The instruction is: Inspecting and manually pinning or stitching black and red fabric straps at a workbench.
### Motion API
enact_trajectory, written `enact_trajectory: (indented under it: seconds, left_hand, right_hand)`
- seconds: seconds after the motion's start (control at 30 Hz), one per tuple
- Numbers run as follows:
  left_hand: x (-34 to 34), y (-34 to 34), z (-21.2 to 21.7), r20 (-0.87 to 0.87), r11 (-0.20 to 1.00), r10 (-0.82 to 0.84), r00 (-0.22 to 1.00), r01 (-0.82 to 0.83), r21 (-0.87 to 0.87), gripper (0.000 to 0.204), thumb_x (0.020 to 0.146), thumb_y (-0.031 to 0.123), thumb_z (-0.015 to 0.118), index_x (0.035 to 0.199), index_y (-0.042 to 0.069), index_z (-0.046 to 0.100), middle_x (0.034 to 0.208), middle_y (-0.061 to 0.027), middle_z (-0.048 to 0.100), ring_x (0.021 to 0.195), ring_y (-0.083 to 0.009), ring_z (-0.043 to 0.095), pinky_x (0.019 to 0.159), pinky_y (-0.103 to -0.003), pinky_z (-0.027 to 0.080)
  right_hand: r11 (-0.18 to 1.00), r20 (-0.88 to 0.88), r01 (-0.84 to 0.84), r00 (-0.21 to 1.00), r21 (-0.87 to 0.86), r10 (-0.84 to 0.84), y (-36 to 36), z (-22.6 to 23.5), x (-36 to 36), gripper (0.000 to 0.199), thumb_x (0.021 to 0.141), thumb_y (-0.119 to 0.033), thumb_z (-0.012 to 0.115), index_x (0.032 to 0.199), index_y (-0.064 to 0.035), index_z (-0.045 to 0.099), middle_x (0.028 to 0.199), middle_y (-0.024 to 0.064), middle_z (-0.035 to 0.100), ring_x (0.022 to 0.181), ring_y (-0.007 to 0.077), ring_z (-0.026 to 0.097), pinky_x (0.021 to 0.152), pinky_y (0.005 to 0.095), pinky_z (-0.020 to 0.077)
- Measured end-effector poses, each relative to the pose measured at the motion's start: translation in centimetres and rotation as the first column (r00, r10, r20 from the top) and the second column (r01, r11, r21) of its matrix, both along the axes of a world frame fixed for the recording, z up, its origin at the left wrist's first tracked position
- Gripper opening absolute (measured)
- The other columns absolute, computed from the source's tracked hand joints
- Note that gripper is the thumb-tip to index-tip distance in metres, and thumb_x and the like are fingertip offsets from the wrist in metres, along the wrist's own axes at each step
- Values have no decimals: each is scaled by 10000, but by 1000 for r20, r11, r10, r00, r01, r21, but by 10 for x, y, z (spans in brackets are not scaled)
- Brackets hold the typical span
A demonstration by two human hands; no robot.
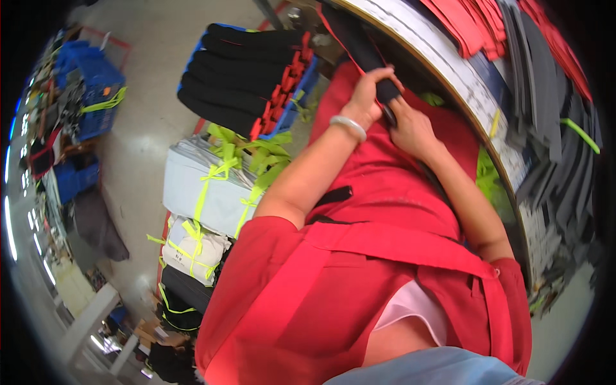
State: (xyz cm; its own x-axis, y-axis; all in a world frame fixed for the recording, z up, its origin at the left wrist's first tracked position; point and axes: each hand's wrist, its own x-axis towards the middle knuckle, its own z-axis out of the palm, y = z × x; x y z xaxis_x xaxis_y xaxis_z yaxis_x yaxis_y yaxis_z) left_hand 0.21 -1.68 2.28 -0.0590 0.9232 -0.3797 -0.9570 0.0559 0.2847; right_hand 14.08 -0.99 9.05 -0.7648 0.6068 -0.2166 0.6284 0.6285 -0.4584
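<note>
A long black cloth piece with a red edge slants across my lap beside the table edge. Wearing a pale bangle, my left hand is closed around it. My right hand grips its lower end, just below and to the right of the left hand, with fingers bent against the cloth. Some of the fingertips are hidden by the cloth and the other hand. Under both hands lies the red apron that I wear. Left of my hands, a blue crate is heaped with black folded pieces showing red ends.
To the right curves a worn white table edge, bearing stacks of red cloth and grey strips. Light grey bundles, tied with yellow-green strips, stand left of my arm. Farther left are blue baskets.
</note>
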Motion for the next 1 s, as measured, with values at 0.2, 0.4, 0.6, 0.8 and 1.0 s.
enact_trajectory:
  seconds: [0.2, 0.4, 0.6, 0.8, 1.0]
  left_hand:
    - [4, 14, 3, 92, 998, -26, 995, 31, -62, 254, 818, 77, 636, 1023, 0, 506, 759, -141, 626, 714, -276, 618, 775, -402, 538]
    - [8, 8, 8, 55, 999, -9, 998, 7, 32, 247, 837, 62, 592, 1055, -18, 509, 789, -120, 610, 781, -264, 603, 853, -408, 513]
    - [7, 2, 16, 134, 997, -27, 991, 37, -69, 206, 875, 102, 600, 1029, -19, 534, 852, -111, 610, 863, -257, 599, 871, -419, 507]
    - [11, 17, 6, 124, 1000, -8, 992, 10, -12, 216, 834, 34, 611, 1020, -28, 522, 754, -105, 595, 717, -227, 603, 771, -402, 524]
    - [-8, -2, -3, 323, 999, -43, 945, 39, 18, 253, 811, 3, 590, 1045, -29, 500, 751, -103, 577, 716, -228, 584, 783, -415, 502]
  right_hand:
    - [996, 127, -40, 991, -74, 50, 30, 3, -16, 317, 740, -119, 569, 1043, -24, 582, 1061, 195, 643, 891, 383, 644, 775, 466, 523]
    - [1000, -90, 1, 996, -5, -1, 9, 9, 3, 468, 715, -78, 556, 1182, -120, 542, 1226, 86, 573, 980, 364, 615, 798, 462, 517]
    - [992, 79, -6, 997, -128, 16, 12, 16, -1, 479, 719, -68, 548, 1193, -138, 546, 1184, 108, 605, 1002, 344, 621, 793, 467, 516]
    - [1000, 217, -3, 976, -25, 8, 31, 5, -18, 426, 726, -85, 564, 1151, -77, 546, 1134, 146, 624, 905, 358, 647, 752, 461, 529]
    - [997, -157, -65, 986, -42, 58, -3, 8, 6, 513, 725, -110, 576, 1235, -112, 515, 1268, 119, 547, 916, 397, 627, 786, 466, 524]
